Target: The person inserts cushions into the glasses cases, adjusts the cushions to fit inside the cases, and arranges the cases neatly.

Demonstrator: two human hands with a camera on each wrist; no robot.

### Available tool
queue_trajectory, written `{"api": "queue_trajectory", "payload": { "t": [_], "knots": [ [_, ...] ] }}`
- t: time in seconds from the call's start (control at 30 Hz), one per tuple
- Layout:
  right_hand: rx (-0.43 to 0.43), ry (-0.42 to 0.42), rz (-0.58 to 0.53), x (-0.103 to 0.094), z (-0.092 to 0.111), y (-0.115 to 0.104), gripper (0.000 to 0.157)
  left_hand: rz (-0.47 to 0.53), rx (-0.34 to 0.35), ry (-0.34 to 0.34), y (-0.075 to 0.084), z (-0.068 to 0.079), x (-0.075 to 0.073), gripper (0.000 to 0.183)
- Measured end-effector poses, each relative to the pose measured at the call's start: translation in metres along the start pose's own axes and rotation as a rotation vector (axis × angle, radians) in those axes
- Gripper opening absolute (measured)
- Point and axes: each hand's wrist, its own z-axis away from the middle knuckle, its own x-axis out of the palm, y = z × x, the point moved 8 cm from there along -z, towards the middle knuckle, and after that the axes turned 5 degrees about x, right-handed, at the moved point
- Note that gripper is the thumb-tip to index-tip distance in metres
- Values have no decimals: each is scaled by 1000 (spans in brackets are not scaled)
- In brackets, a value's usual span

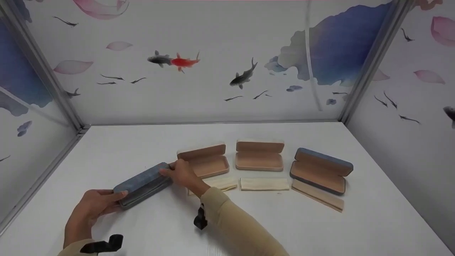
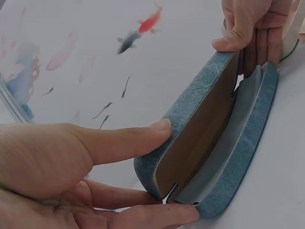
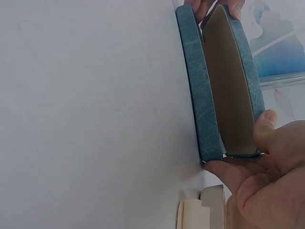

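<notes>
At the left of the worktop [image 1: 320, 231], head view, left hand [image 1: 93, 204] and right hand [image 1: 185, 174] grip opposite ends of a half-open blue eyeglass case [image 1: 142, 180]. Left wrist view: gray-blue cloth [image 2: 234, 125] lies inside. Right wrist view: thumb [image 3: 265, 129] on lid [image 3: 249, 64].

Blue case [image 3: 231, 86] ajar, right hand [image 3: 274, 167] gripping the near end, left hand [image 3: 204, 6] the far end

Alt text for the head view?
A person's left hand and right hand hold opposite ends of a partly open blue, oblong, leather-look case. To its right on a smooth white table stand three open, tan-lined oblong cases, each with a folded pale cloth strip in front.
</notes>
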Motion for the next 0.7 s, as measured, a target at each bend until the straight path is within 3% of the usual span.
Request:
{"api": "queue_trajectory", "payload": {
  "t": [0.23,0.43,0.57,0.7],
  "knots": [
    [-5,25,-46,1,0,4,42,15,-2,23,-3,0,-2,100],
    [-5,30,-66,-2,0,8,28,33,30,39,-2,-2,1,96],
    [-2,33,-85,-1,1,9,14,-12,35,52,-2,1,0,98],
    [-15,44,-106,-3,1,9,29,-23,25,68,-2,0,-2,100]
  ]
}}
